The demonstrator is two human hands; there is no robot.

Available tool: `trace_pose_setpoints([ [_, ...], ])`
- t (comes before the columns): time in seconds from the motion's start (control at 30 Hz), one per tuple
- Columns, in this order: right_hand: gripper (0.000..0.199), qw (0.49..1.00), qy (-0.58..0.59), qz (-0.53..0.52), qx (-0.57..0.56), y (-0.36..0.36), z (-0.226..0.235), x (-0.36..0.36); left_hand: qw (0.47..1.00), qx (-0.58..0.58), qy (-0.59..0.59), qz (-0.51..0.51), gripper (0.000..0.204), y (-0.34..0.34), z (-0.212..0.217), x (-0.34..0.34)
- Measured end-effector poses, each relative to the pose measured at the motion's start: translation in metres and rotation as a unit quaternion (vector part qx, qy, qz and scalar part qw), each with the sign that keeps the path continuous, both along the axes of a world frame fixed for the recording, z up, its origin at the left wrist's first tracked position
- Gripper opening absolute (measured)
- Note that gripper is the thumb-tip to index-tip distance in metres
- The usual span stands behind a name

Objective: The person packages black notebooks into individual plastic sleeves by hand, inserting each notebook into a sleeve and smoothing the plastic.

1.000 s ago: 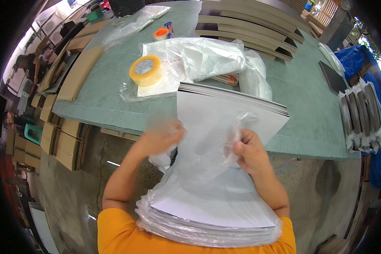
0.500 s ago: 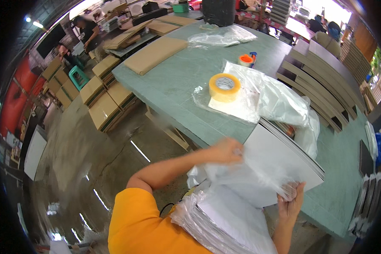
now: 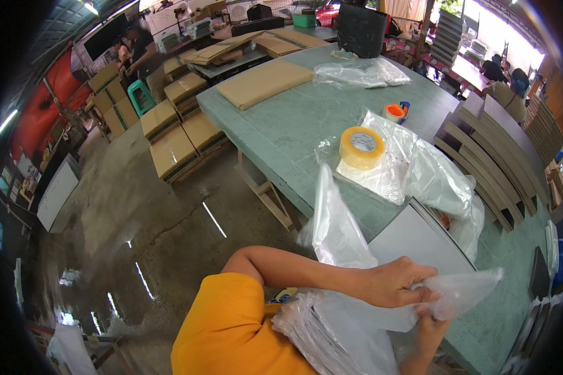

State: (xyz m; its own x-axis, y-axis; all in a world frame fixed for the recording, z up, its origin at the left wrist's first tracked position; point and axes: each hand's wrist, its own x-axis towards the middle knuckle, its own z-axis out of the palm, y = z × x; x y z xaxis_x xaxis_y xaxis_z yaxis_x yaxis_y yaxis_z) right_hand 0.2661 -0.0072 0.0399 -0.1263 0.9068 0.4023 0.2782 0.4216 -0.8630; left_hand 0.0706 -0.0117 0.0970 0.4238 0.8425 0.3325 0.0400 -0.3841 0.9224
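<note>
Gripping clear plastic bag (image 3: 381, 294) w/ left hand (image 3: 397, 282), right hand (image 3: 430, 319) mostly hidden

Desk (image 3: 281, 125) at upper centre: pale green, faintly mottled. Tape roll (image 3: 361, 147) on it: yellow-tan. Smaller tape dispenser (image 3: 395, 112) behind: orange with blue. Plastic bag (image 3: 356, 250) at lower right: clear, whitish. Sleeve (image 3: 231, 331) at bottom: orange-yellow. Cardboard stacks (image 3: 175, 134) at left: brown. Floor (image 3: 119, 231): grey, glossy.
</note>
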Motion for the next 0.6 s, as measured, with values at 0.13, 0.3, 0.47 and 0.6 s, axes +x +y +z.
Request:
trace_pose_setpoints([
  [0.13,0.064,0.924,-0.149,0.278,-0.215,0.01,0.016,0.001,0.987,-0.117,-0.058,-0.09,0.033,0.011,-0.014,-0.004],
  [0.3,0.047,0.755,-0.07,0.458,-0.463,0.001,0.028,0.009,0.943,-0.273,-0.005,-0.191,0.03,0.016,0.029,-0.028],
  [0.47,0.042,0.707,-0.201,0.564,-0.377,0.021,0.012,0.048,0.933,-0.145,0.066,-0.324,0.024,0.034,0.004,-0.049],
  [0.6,0.033,0.576,-0.65,0.437,-0.235,0.023,0.052,0.005,0.886,-0.029,-0.039,-0.461,0.023,0.016,0.035,-0.069],
])
